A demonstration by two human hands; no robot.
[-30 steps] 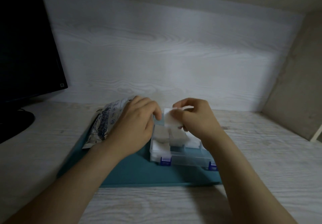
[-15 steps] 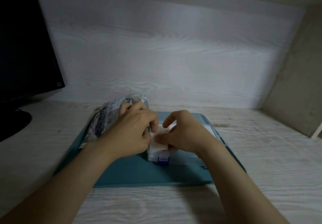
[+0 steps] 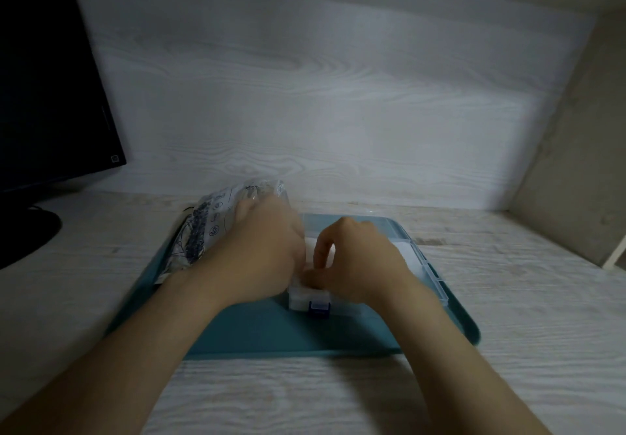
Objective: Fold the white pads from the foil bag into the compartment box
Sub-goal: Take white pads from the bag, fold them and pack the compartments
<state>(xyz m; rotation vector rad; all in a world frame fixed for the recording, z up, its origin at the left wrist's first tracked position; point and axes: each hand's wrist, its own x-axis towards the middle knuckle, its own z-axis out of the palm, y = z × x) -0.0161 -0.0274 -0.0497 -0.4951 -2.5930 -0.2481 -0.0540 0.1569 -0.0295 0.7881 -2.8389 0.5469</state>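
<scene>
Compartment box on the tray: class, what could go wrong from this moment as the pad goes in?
1. The right hand pinches the white pad over the compartment box. The hands hide most of it, so the fold may spring open unnoticed.
2. The box lies loose on the teal tray, so pressing could slide it.
3. The blurred left hand is close to the foil bag and may knock it.

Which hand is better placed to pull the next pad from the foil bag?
Probably the left hand: it is beside the foil bag, while the right hand holds a white pad at the compartment box.
</scene>
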